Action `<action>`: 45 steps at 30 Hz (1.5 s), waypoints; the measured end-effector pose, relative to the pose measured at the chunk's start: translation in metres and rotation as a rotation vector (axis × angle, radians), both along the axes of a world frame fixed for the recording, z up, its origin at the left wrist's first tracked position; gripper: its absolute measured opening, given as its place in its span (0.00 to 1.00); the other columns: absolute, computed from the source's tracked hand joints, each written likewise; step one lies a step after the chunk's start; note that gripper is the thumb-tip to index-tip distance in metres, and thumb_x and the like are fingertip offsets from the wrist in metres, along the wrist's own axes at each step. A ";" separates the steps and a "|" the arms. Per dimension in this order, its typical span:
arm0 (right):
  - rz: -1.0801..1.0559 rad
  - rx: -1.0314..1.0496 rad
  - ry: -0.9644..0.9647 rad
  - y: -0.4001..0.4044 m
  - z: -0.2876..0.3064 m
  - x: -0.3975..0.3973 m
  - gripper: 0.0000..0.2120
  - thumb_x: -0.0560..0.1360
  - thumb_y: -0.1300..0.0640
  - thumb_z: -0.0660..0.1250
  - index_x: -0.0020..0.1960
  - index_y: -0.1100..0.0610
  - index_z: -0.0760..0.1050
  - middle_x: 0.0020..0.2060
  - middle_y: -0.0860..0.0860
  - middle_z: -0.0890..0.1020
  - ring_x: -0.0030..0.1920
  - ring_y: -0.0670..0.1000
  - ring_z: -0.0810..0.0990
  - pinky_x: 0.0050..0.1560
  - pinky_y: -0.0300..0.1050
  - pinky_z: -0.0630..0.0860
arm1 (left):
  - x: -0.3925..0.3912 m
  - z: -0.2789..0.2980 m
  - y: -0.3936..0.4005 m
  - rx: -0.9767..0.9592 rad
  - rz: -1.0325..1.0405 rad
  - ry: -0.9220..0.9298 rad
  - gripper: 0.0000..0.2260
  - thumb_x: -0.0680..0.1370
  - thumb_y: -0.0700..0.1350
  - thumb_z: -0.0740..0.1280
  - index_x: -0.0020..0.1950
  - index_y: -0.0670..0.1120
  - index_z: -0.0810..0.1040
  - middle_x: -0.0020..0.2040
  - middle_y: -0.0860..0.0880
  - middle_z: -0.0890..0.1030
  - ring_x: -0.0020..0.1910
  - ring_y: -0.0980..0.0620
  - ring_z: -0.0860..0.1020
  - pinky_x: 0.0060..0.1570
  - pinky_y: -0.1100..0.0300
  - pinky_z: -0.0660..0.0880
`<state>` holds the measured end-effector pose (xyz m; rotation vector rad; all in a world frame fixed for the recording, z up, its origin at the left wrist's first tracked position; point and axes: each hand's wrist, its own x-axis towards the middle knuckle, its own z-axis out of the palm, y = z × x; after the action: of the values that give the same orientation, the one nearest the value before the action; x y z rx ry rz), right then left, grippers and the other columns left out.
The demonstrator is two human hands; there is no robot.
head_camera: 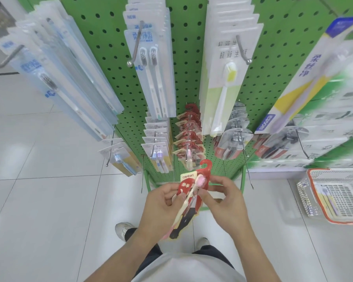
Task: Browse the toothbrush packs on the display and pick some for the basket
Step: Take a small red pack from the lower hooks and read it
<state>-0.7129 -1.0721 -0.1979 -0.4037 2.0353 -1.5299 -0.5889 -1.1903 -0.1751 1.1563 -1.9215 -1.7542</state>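
Note:
A red toothbrush pack with a hook-shaped top and a pink-headed brush sits between both hands, low in front of the green pegboard display. My left hand grips its left side and my right hand pinches its right edge. More red packs of the same kind hang on a peg just above. A white basket with a red rim stands on the floor at the right, with one toothbrush pack lying in it.
Blue and white toothbrush packs hang on long metal pegs across the display, some reaching out toward me. Boxed goods fill the shelf at the right. White floor tiles spread to the left; my shoes are below.

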 end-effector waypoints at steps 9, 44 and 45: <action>-0.051 -0.192 -0.259 -0.008 0.022 0.031 0.29 0.73 0.55 0.76 0.69 0.44 0.69 0.55 0.48 0.80 0.52 0.47 0.85 0.52 0.48 0.83 | -0.003 -0.001 0.008 -0.517 -0.228 0.006 0.13 0.79 0.40 0.68 0.55 0.57 0.85 0.51 0.63 0.84 0.50 0.62 0.82 0.51 0.64 0.78; 0.076 -0.109 -0.238 0.006 0.027 -0.006 0.29 0.68 0.69 0.78 0.64 0.50 0.75 0.40 0.52 0.88 0.38 0.52 0.88 0.35 0.43 0.82 | 0.004 0.020 -0.007 0.098 -0.189 -0.103 0.06 0.79 0.38 0.70 0.54 0.45 0.77 0.43 0.53 0.88 0.43 0.53 0.86 0.39 0.61 0.81; 0.077 -0.092 -0.227 0.006 0.025 -0.005 0.29 0.69 0.67 0.79 0.65 0.50 0.75 0.40 0.52 0.88 0.39 0.53 0.88 0.36 0.46 0.83 | 0.004 0.022 -0.007 0.097 -0.191 -0.106 0.06 0.79 0.38 0.71 0.54 0.45 0.77 0.43 0.53 0.88 0.43 0.53 0.86 0.40 0.61 0.81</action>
<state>-0.7183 -1.0658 -0.1724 -0.3241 1.7618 -1.5512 -0.5848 -1.1973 -0.1535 1.1529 -2.0901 -1.9394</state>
